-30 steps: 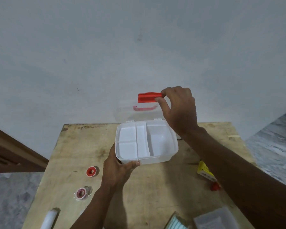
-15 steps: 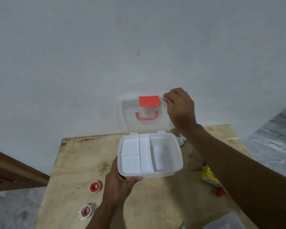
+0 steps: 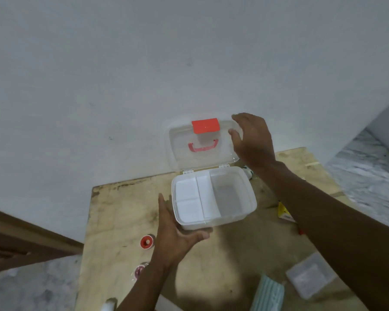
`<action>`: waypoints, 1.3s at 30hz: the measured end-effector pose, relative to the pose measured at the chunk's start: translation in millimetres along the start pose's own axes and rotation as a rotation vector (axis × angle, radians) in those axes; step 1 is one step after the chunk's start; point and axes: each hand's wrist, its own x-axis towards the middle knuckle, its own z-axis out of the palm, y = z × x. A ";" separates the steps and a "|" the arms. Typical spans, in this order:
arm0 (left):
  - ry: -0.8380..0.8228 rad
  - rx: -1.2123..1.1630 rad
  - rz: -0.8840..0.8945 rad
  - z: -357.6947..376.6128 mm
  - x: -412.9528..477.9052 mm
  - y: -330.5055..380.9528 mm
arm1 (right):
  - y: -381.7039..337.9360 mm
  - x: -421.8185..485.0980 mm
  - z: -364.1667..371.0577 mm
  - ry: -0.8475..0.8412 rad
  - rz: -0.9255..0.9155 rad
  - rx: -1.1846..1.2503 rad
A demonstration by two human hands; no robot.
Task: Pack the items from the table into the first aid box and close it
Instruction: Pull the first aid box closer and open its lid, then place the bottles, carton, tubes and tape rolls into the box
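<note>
A pale wall fills the upper view. The wooden table butts against it, its far edge running just behind the first aid box. The table's left edge lies well to the left of the box, with floor beyond it. Its right edge lies well to the right, past the right forearm.

The box sits near the far edge, toward the middle of the table. Its clear lid is swung up behind it on the rear hinges and stands close to the wall. A red latch sits at the lid's top and a red handle below it. Inside the box are two small white compartments on the left, a narrow one beside them and a deep one on the right. In front of the box a broad stretch of wood shows between the two forearms.

The right hand is at the lid's right edge, fingers spread and loosely curved and gripping nothing. Whether they touch the lid I cannot tell. The left hand is at the box's front left corner, with straight fingers along the left wall and the thumb spread beneath the front wall. It is blurred, so contact is unclear.

Well in front and to the right of the box lie a clear tray and a striped mask pack. A yellow carton shows just right of the box. To the front left lie a red tape roll and, nearer the camera, a wrapped roll.
</note>
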 end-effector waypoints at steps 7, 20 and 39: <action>-0.025 0.196 0.251 0.6 16.4 25.6 | 5.4 -68.5 -23.6 -0.231 0.211 0.015; 0.003 0.276 0.035 15.1 10.8 34.0 | 91.2 -140.9 -61.9 -0.611 0.597 -0.279; -0.013 0.296 -0.042 19.0 8.1 32.5 | 74.8 -123.8 -73.4 -0.435 0.708 -0.136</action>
